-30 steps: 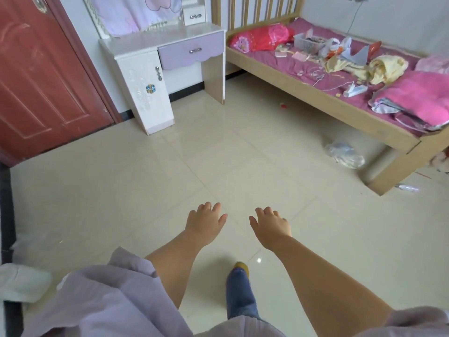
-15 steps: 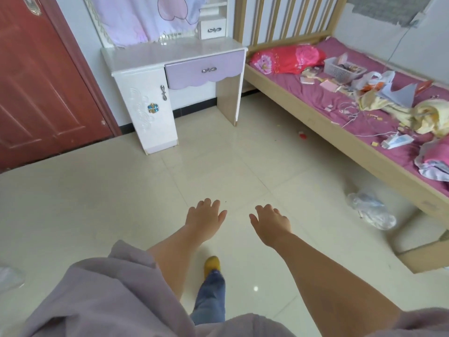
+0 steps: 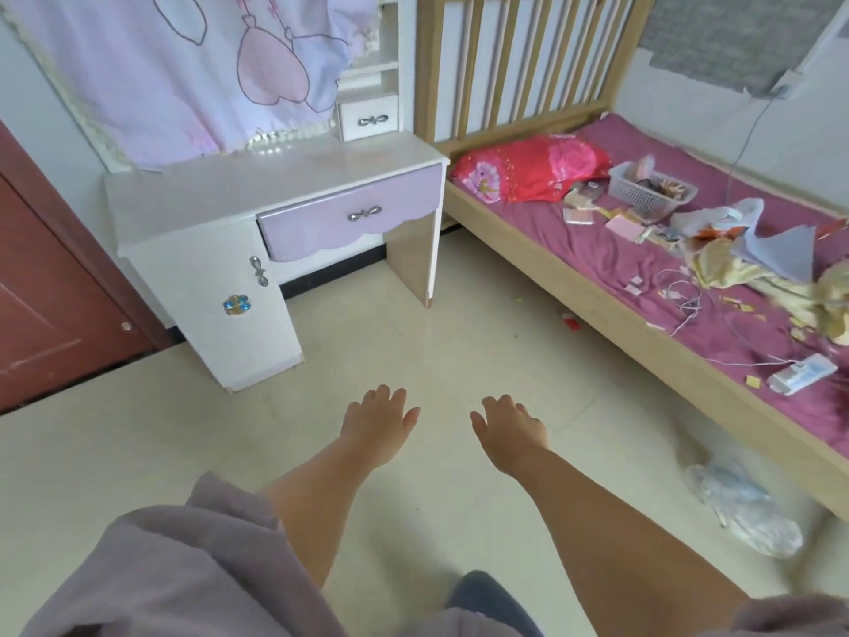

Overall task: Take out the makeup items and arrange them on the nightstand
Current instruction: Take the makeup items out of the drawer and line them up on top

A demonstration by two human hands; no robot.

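My left hand [image 3: 376,422] and my right hand [image 3: 510,429] hang out in front of me over the tiled floor, palms down, fingers relaxed, holding nothing. Ahead on the left stands a white nightstand [image 3: 257,186] with a bare top, a lilac drawer [image 3: 349,223] and a small cupboard door [image 3: 220,305]. To the right, on the purple bed [image 3: 597,250], a white mesh basket [image 3: 643,195] holds small items, and small flat packets [image 3: 620,223] lie scattered beside it. What exactly these small items are I cannot tell.
A red pillow [image 3: 528,170] lies at the bed's head. Cloths, a white cable [image 3: 684,296] and a white box [image 3: 799,374] litter the mattress. A clear plastic bag [image 3: 744,508] lies on the floor by the bed frame. A red door [image 3: 41,324] is at the left.
The view has moved closer to the nightstand and the head of the bed. Both hands stay held out in front, empty, in the same pose.
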